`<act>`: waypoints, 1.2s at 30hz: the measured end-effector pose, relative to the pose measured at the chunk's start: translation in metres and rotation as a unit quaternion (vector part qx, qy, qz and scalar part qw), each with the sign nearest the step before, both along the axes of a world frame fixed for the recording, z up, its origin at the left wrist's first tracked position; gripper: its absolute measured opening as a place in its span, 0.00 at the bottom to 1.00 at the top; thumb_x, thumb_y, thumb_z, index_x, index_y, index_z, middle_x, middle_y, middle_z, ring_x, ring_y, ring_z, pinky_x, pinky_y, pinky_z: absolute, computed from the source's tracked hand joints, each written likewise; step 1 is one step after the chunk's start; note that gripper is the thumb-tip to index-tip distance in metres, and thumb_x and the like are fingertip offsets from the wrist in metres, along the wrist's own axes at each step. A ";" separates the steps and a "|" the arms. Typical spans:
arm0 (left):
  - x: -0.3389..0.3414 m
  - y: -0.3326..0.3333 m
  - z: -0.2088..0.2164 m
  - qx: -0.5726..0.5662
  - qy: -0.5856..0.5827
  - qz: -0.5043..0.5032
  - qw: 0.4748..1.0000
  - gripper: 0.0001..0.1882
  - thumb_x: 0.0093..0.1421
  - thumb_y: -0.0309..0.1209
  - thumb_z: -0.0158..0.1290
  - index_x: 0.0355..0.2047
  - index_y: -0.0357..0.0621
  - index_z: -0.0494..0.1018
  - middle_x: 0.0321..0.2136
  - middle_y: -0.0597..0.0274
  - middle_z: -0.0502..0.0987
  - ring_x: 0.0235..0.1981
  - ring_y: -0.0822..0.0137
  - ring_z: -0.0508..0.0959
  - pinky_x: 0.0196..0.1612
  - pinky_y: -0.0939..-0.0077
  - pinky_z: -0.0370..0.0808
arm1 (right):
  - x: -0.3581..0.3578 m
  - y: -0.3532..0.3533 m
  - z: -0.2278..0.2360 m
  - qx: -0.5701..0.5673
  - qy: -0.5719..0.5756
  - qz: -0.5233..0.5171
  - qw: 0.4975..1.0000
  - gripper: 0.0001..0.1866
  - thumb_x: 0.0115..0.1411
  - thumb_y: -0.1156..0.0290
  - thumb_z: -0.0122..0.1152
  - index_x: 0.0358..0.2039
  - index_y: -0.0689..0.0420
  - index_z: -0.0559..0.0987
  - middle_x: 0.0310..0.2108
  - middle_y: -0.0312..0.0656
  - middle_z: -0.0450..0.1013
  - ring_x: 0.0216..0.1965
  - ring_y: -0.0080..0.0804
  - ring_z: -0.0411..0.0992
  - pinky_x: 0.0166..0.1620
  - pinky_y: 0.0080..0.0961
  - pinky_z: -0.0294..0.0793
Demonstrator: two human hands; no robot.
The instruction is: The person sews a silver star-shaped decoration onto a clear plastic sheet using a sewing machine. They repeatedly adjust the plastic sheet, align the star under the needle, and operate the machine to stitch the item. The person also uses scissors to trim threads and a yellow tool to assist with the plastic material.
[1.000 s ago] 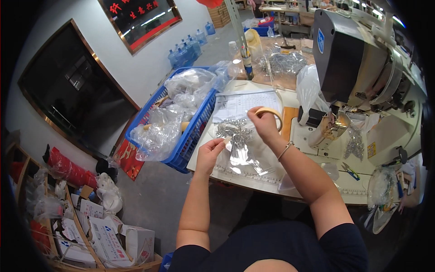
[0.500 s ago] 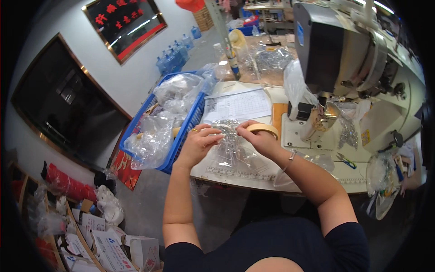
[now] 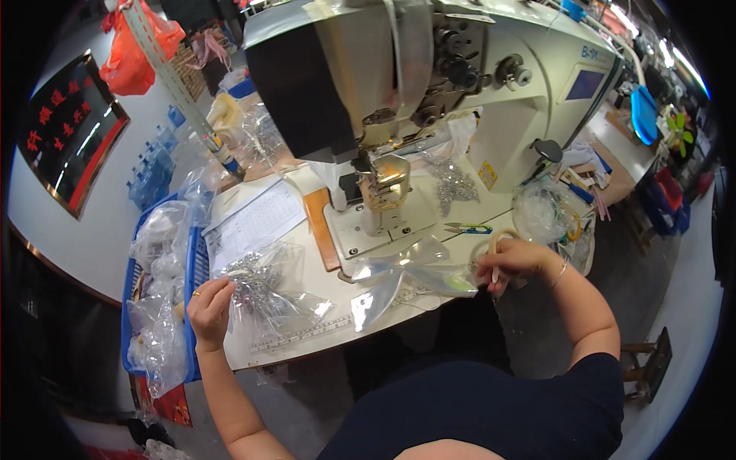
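Note:
My left hand (image 3: 209, 313), wearing a ring, is closed at the left edge of a clear plastic bag (image 3: 264, 287) of small silver metal pieces, its fingertips pinching the plastic. The bag lies on the white table by the front edge. Farther right, my right hand (image 3: 520, 261) is closed with a beige roll of tape (image 3: 493, 250) around its fingers. Those fingers are at the right end of an empty-looking clear plastic bag (image 3: 402, 277) in front of the sewing machine (image 3: 383, 192); whether they grip it is hard to see.
A blue basket (image 3: 198, 264) of clear bags stands at the left, beside a printed sheet (image 3: 257, 222). Thread snips (image 3: 469, 228) lie right of the machine plate. More silver pieces (image 3: 454, 184) sit behind. A ruler strip (image 3: 295, 334) runs along the front edge.
My view has turned right. My hands, close together over the bag of silver pieces before, are now far apart. The right one has gone right with the tape roll to the empty-looking bag.

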State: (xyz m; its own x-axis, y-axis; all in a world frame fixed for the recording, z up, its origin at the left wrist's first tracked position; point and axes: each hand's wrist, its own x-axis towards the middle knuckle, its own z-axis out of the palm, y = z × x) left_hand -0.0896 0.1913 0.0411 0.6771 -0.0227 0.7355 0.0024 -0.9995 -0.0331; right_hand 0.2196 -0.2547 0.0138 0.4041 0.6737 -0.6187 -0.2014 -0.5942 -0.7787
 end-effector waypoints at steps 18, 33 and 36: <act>-0.015 -0.016 0.006 -0.143 0.082 0.071 0.984 0.07 0.46 0.19 0.59 0.27 0.38 0.74 0.26 0.59 0.73 0.30 0.61 0.75 0.30 0.72 0.72 | 0.045 -0.055 0.003 0.141 -0.473 -0.308 0.814 0.12 0.53 0.65 0.63 0.23 0.62 0.78 0.16 0.38 0.73 0.18 0.22 0.70 0.23 0.20 0.69; 0.007 0.025 0.070 -0.362 0.112 0.070 0.923 0.34 0.43 0.29 0.65 0.53 0.44 0.68 0.36 0.59 0.79 0.36 0.69 0.77 0.39 0.75 0.73 | -0.012 0.011 -0.057 0.181 -0.672 -0.134 0.706 0.06 0.49 0.78 0.62 0.21 0.61 0.72 0.19 0.42 0.67 0.19 0.34 0.66 0.24 0.26 0.65; 0.050 0.092 0.070 -0.333 0.137 0.081 0.929 0.25 0.49 0.30 0.61 0.49 0.43 0.71 0.33 0.57 0.79 0.34 0.67 0.78 0.38 0.75 0.73 | -0.022 0.012 -0.081 0.166 -0.699 -0.155 0.678 0.06 0.49 0.80 0.61 0.23 0.62 0.71 0.23 0.44 0.68 0.25 0.38 0.68 0.29 0.27 0.67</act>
